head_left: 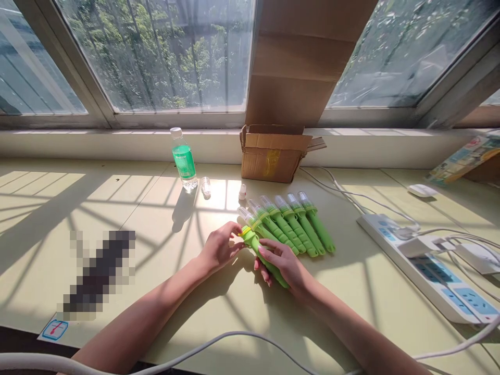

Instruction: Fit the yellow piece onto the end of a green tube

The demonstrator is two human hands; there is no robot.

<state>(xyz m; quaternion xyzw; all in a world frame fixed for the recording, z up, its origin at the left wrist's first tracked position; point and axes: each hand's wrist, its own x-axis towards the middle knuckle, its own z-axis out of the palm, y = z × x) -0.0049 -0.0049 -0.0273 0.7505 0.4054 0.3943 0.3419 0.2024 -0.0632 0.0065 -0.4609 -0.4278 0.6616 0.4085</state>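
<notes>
My right hand (281,260) is wrapped round the body of a green stick-shaped handle (252,238), which tilts over the table. At its upper end, the thumb and fingers of my left hand (222,244) are closed on a yellow ring (246,230). No clear cap shows on this stick. Just beyond my right hand lies a row of several similar green sticks (307,234), each with a clear ribbed cap at its far end. A loose clear cap (205,187) stands beside the bottle. Close to the row is a small white-and-clear piece (242,192), too small to name.
A water bottle with a green label (184,161) stands at the back left. An opened cardboard box (271,156) is against the sill. On the right lies a white power strip (429,271) with plugs and cables. A grey cable (234,334) crosses the front; a blurred dark object (99,276) lies left.
</notes>
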